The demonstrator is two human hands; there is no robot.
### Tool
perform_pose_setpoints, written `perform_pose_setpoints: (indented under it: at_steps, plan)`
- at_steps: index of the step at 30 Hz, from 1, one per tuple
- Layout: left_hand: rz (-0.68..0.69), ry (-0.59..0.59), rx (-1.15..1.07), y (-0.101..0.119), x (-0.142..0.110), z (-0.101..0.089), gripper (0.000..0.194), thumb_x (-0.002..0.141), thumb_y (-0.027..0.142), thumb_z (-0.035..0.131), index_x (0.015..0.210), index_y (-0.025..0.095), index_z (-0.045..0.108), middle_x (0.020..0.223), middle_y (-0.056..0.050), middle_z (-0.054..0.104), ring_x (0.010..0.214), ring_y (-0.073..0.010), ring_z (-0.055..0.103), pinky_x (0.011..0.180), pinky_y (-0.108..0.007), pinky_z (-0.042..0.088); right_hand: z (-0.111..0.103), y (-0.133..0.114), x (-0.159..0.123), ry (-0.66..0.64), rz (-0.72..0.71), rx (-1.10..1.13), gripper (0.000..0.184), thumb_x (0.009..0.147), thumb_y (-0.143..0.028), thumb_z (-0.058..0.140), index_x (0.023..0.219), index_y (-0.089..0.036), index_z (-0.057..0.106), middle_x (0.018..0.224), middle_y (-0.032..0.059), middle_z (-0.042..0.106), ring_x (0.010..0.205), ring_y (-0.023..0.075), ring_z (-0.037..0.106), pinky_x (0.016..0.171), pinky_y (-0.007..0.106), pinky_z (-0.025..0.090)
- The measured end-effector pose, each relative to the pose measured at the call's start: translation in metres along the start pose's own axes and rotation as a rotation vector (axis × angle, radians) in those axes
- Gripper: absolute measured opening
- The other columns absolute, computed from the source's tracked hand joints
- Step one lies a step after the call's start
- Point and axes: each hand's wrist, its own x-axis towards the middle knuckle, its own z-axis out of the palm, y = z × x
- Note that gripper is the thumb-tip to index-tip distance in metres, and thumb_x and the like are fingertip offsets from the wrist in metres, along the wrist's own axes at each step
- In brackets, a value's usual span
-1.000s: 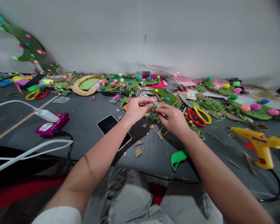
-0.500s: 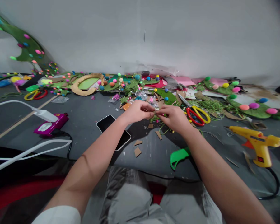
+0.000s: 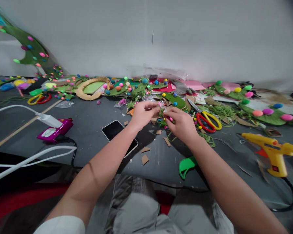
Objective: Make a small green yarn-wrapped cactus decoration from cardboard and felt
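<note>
Above the grey table my left hand (image 3: pixel 144 114) is closed in a pinch, with a small green piece (image 3: pixel 160 112) at its fingertips; its exact kind is too small to make out. My right hand (image 3: pixel 181 123) is pinched close beside it, a narrow gap from the left fingertips. Whatever it may hold is hidden by its fingers. Beneath both hands lie small pom-poms and cardboard scraps (image 3: pixel 145 159). A smartphone (image 3: pixel 113 129) rests partly under my left forearm. To the right of my right hand are red-and-yellow scissors (image 3: pixel 206 122).
A yellow glue gun (image 3: pixel 271 144) lies at right. Near my right forearm is a green-handled tool (image 3: pixel 186 166). At left sit a purple power adapter (image 3: pixel 55 130) and white cables (image 3: pixel 34 158). Green felt shapes with pom-poms (image 3: pixel 267 114), green yarn (image 3: pixel 218 111) and a tan ring (image 3: pixel 80 91) line the back.
My fingertips have parted slightly, so the small green piece shows more between them. The whole view has shifted a little; the things on the table stay in place.
</note>
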Motion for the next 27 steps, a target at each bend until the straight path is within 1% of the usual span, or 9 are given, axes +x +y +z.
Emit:
perform_pose_setpoints:
  at_steps: [3,5,8,11,14,16,20,24,27]
  plan:
    - [-0.122,-0.013,-0.192,0.001,0.001,-0.001,0.021,0.073,0.015,0.080,0.093,0.012,0.074,0.088,-0.006,0.074,0.078,-0.0142,0.068,0.081,-0.036,0.059,0.000,0.001,-0.001,0.029,-0.005,0.020,0.024,0.095,-0.022,0.053,0.103,-0.022,0.076,0.106,0.0086,0.072,0.094,0.0231,0.068,0.077,0.032,0.049]
    - [-0.185,-0.034,-0.270,0.003,0.001,-0.002,0.020,0.073,0.012,0.079,0.092,0.012,0.073,0.085,-0.005,0.073,0.074,-0.0124,0.066,0.078,-0.034,0.059,0.001,0.002,0.000,0.050,0.007,0.082,0.025,0.096,-0.022,0.052,0.102,-0.022,0.076,0.104,0.0081,0.072,0.093,0.0222,0.068,0.077,0.031,0.049]
    - [-0.243,-0.097,-0.285,0.006,0.000,-0.004,0.016,0.075,0.009,0.077,0.091,0.013,0.073,0.079,-0.003,0.070,0.069,-0.0112,0.065,0.074,-0.033,0.059,0.002,0.006,0.001,0.060,0.000,0.183,0.022,0.094,-0.021,0.055,0.094,-0.021,0.077,0.099,0.0071,0.072,0.089,0.0206,0.067,0.076,0.030,0.049]
    - [-0.279,-0.180,-0.222,0.009,-0.002,-0.006,0.016,0.075,0.007,0.076,0.090,0.012,0.073,0.075,-0.004,0.069,0.066,-0.0116,0.064,0.068,-0.031,0.057,0.000,0.012,0.002,0.004,-0.054,0.248,0.021,0.092,-0.018,0.056,0.089,-0.020,0.077,0.093,0.0065,0.071,0.086,0.0197,0.066,0.076,0.030,0.048]
    - [-0.271,-0.246,-0.166,0.011,-0.005,-0.006,0.015,0.074,0.008,0.078,0.088,0.012,0.074,0.078,-0.005,0.070,0.067,-0.0122,0.064,0.067,-0.031,0.056,-0.003,0.017,0.003,-0.055,-0.091,0.269,0.020,0.089,-0.016,0.058,0.090,-0.020,0.078,0.092,0.0060,0.071,0.084,0.0193,0.066,0.075,0.029,0.047]
    - [-0.236,-0.268,-0.169,0.011,-0.005,-0.006,0.016,0.073,0.011,0.080,0.088,0.012,0.074,0.079,-0.005,0.071,0.067,-0.0118,0.064,0.067,-0.031,0.056,-0.005,0.019,0.004,-0.076,-0.098,0.262,0.019,0.088,-0.015,0.059,0.088,-0.020,0.077,0.092,0.0058,0.071,0.083,0.0190,0.065,0.074,0.029,0.046]
    - [-0.169,-0.310,-0.185,0.011,-0.005,-0.007,0.020,0.070,0.013,0.082,0.089,0.013,0.075,0.077,-0.003,0.070,0.067,-0.0105,0.064,0.070,-0.030,0.057,-0.006,0.019,0.005,-0.104,-0.112,0.255,0.019,0.088,-0.014,0.059,0.079,-0.019,0.074,0.084,0.0049,0.068,0.077,0.0172,0.062,0.069,0.027,0.043]
    - [-0.184,-0.413,-0.133,0.012,-0.006,-0.009,0.022,0.068,0.015,0.084,0.088,0.014,0.075,0.077,-0.004,0.072,0.069,-0.0122,0.065,0.070,-0.031,0.057,-0.008,0.017,0.006,-0.128,-0.117,0.248,0.024,0.089,-0.016,0.056,0.068,-0.018,0.069,0.077,0.0041,0.064,0.072,0.0160,0.059,0.067,0.027,0.040]
    - [-0.171,-0.487,-0.072,0.012,-0.007,-0.009,0.022,0.068,0.017,0.084,0.089,0.014,0.077,0.078,-0.005,0.073,0.070,-0.0130,0.065,0.071,-0.032,0.057,-0.009,0.017,0.006,-0.153,-0.110,0.236,0.021,0.086,-0.014,0.056,0.074,-0.019,0.073,0.078,0.0042,0.067,0.074,0.0168,0.061,0.067,0.027,0.041]
